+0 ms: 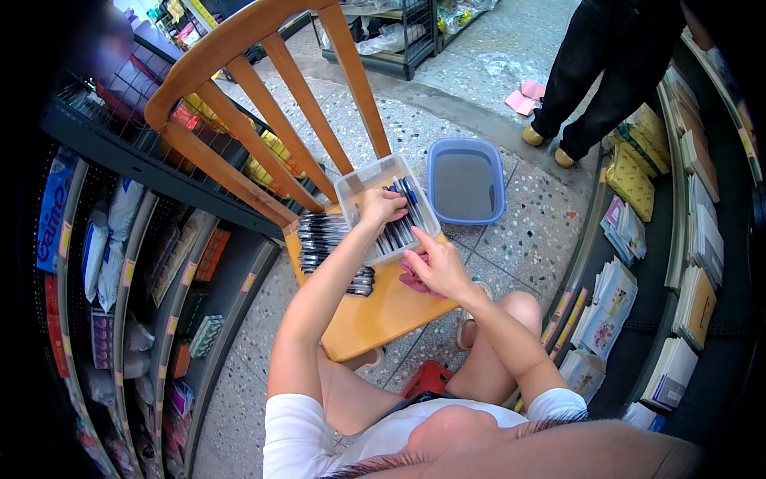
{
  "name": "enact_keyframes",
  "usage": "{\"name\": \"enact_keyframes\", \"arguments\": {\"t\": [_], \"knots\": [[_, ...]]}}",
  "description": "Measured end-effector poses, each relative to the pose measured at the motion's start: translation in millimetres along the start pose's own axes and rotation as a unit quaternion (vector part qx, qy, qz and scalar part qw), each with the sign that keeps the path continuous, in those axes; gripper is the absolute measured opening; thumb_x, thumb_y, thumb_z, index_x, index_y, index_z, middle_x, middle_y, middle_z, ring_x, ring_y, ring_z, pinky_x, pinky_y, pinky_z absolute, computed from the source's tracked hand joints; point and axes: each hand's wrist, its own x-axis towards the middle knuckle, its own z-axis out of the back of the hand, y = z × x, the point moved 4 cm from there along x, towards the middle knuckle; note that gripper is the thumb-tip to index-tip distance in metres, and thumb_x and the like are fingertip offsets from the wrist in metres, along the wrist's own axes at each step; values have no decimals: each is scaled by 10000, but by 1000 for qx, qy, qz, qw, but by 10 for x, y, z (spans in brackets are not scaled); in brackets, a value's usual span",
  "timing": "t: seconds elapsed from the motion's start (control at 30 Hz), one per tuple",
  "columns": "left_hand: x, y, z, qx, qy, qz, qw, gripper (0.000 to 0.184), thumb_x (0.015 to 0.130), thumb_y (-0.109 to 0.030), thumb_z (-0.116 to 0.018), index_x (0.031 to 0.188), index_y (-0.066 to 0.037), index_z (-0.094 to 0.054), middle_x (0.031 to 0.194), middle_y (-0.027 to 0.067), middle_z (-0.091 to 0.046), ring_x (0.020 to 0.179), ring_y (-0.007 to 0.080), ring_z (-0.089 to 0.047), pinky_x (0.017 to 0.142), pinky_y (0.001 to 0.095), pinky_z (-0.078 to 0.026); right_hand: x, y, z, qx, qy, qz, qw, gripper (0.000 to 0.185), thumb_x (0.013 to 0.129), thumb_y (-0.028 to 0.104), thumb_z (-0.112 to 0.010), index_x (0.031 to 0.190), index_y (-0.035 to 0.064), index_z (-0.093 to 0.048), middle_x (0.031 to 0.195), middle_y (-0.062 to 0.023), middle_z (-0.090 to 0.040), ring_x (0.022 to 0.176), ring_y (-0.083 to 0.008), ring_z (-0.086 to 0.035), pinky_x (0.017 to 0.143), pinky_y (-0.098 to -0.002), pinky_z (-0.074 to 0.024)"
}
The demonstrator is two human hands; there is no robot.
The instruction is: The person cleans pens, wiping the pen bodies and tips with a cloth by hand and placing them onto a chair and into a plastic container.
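A clear plastic box (349,188) with pens in it stands on the seat of a wooden chair (383,315). My left hand (381,207) reaches into the box, its fingers closed around a pen (409,194); the fingertips partly hide what they grip. At the box's near right corner is my right hand (440,270), with a crumpled pink cloth (413,275) held under its fingers. Its thumb and forefinger extend toward the box edge. Left of the box, a stack of pens (319,239) lies on the seat, partly behind my left forearm.
A blue basin (467,203) of greyish water sits on the floor beyond the chair. Shelves with packaged goods (211,255) curve along the left, and shelves of notebooks (610,307) along the right. A person in dark trousers (594,72) stands near pink papers (525,97).
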Motion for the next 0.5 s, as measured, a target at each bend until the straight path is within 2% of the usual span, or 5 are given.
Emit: {"name": "enact_keyframes", "arguments": {"t": [0.2,0.5], "knots": [[5,15,-1,-8,0,2,1000,185,770,34,-645,929,104,-582,813,161,-635,655,212,-654,546,242,-561,5,7,4,-14,3,10,1000,486,842,179,-579,1216,-100,-444,734,-150,-663,643,-262,-661,606,-332,-518],[1,57,15,-28,6,0,1000,195,761,74,-623,943,117,-566,867,181,-616,698,241,-653,589,261,-575,-1,34,-1,1,4,3,1000,476,848,168,-569,1217,-103,-438,685,-137,-658,569,-226,-653,547,-314,-510]]}}
